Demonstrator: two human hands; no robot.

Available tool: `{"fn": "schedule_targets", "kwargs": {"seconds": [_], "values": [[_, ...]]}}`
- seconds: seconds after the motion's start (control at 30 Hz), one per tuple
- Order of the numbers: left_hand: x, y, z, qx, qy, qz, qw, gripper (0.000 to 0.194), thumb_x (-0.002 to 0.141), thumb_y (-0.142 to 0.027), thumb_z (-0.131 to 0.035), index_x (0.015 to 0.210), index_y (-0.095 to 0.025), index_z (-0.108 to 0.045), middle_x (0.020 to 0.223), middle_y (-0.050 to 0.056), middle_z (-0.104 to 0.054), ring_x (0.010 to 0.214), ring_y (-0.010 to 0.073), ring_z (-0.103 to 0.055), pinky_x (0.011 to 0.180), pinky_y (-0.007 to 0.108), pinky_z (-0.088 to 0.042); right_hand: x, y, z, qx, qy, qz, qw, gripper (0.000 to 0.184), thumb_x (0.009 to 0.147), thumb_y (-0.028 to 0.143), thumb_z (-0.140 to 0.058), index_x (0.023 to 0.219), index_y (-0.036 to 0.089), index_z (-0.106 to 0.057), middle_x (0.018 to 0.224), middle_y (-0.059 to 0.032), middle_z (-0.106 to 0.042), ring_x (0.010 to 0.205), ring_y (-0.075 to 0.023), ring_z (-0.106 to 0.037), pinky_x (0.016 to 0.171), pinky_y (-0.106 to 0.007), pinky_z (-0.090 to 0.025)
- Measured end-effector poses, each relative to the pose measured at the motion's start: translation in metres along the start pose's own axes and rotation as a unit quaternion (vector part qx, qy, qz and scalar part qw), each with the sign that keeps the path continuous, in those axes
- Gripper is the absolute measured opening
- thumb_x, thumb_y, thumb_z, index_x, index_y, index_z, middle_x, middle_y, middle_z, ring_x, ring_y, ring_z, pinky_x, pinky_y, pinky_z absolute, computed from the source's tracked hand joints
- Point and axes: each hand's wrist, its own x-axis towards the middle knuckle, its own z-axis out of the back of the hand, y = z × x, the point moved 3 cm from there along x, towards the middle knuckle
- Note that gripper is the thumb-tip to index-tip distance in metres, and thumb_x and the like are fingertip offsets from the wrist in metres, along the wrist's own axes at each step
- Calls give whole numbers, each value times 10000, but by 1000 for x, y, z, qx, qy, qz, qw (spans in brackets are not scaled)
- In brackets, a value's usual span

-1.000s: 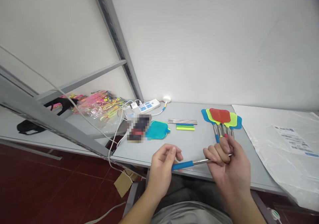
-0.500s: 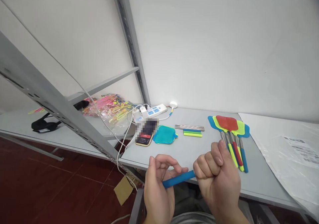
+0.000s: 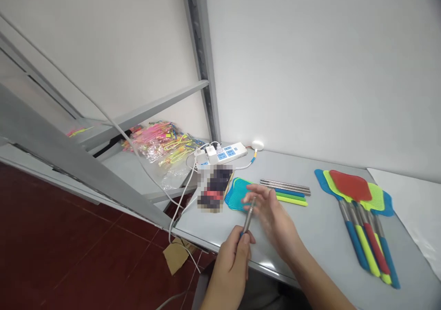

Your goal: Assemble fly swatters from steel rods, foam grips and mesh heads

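My left hand is closed round a fly swatter handle; its metal rod points up and away, and a bit of the blue grip shows at the fingers. Just beyond the rod's tip, my right hand is open, its fingers stretched over the edge of a blue mesh swatter head lying on the table. Whether those fingertips touch the head I cannot tell. Behind the right hand lie several metal rods and loose blue and green grips.
Several assembled fly swatters lie fanned at the right, by a white sheet. A phone, a power strip and white cables occupy the left. A grey metal rack post stands beside bagged colourful items.
My left hand now grips the handle with its metal rod upward. The right hand has left the blue grip, opened and moved forward to the swatter head. The view has shifted.
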Motion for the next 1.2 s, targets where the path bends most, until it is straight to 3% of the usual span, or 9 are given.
{"fn": "schedule_targets", "kwargs": {"seconds": [0.07, 0.17, 0.27, 0.4, 0.6, 0.77, 1.0, 1.1, 1.2], "values": [[7, 12, 6, -105, -56, 14, 993, 426, 920, -616, -466, 861, -201, -542, 557, -91, -304, 420, 73, -252, 406, 191, -312, 6, -16, 9, -289, -7, 85, 953, 455, 957, 508, -451, 1317, 248, -555, 1312, -122, -582, 1289, -293, -456, 1089, -522, -308], [17, 18, 15, -192, -109, 5, 975, 436, 891, -626, -520, 835, -194, -531, 537, -102, -315, 383, 53, -245, 404, 189, -334, 8, -48, 23, -604, -4, 160, 780, 497, 953, 417, -484, 1402, 204, -505, 1539, -156, -388, 1444, -379, -237, 1118, -655, -112], [26, 15, 20, -219, -114, 1, 969, 435, 887, -607, -548, 818, -178, -546, 521, -103, -347, 372, 41, -277, 452, 201, -376, 5, -72, 34, -730, -8, 195, 655, 505, 972, 412, -442, 1406, 164, -510, 1550, -154, -363, 1441, -382, -257, 1109, -663, -129], [35, 14, 21, -228, -97, 6, 969, 449, 892, -608, -544, 801, -169, -553, 493, -111, -339, 368, 33, -280, 512, 214, -395, 2, -74, 37, -770, -17, 227, 596, 439, 990, 381, -412, 1358, 198, -569, 1510, -119, -438, 1400, -349, -351, 1112, -638, -144], [43, 19, 18, -205, -73, 11, 976, 467, 895, -630, -517, 811, -172, -549, 498, -114, -323, 387, 40, -262, 524, 214, -367, 4, -52, 31, -751, -33, 257, 608, 360, 1004, 313, -395, 1242, 240, -655, 1422, -94, -556, 1302, -327, -461, 1095, -631, -150], [45, 16, 13, -141, -31, 38, 989, 466, 909, -630, -483, 842, -175, -553, 524, -102, -321, 437, 61, -271, 530, 213, -330, -1, -23, 48, -698, -165, 248, 652, 305, 981, 350, -461, 1066, 288, -747, 1033, -117, -677, 949, -284, -567, 912, -505, -348], [43, 1, -8, 54, 36, 30, 997, 455, 925, -600, -461, 886, -176, -621, 633, -38, -444, 591, 113, -407, 565, 219, -334, -34, 0, 97, -352, -434, 70, 826, 354, 947, 473, -501, 800, 183, -640, 643, -6, -517, 666, -183, -521, 668, -317, -380], [43, -6, -26, 143, 97, -6, 985, 439, 946, -564, -446, 936, -180, -658, 666, -24, -507, 634, 127, -447, 587, 229, -344, -48, -8, 111, -124, -430, 36, 894, 265, 851, 443, -661, 786, 194, -599, 700, -2, -591, 685, -171, -565, 686, -306, -430], [42, -12, -47, 218, 145, -54, 964, 406, 971, -513, -427, 945, -195, -677, 729, -11, -595, 688, 140, -514, 621, 238, -365, -65, -15, 122, 51, -405, 6, 913, 244, 753, 377, -756, 794, 195, -598, 700, 8, -614, 566, -141, -543, 588, -294, -449]]}}
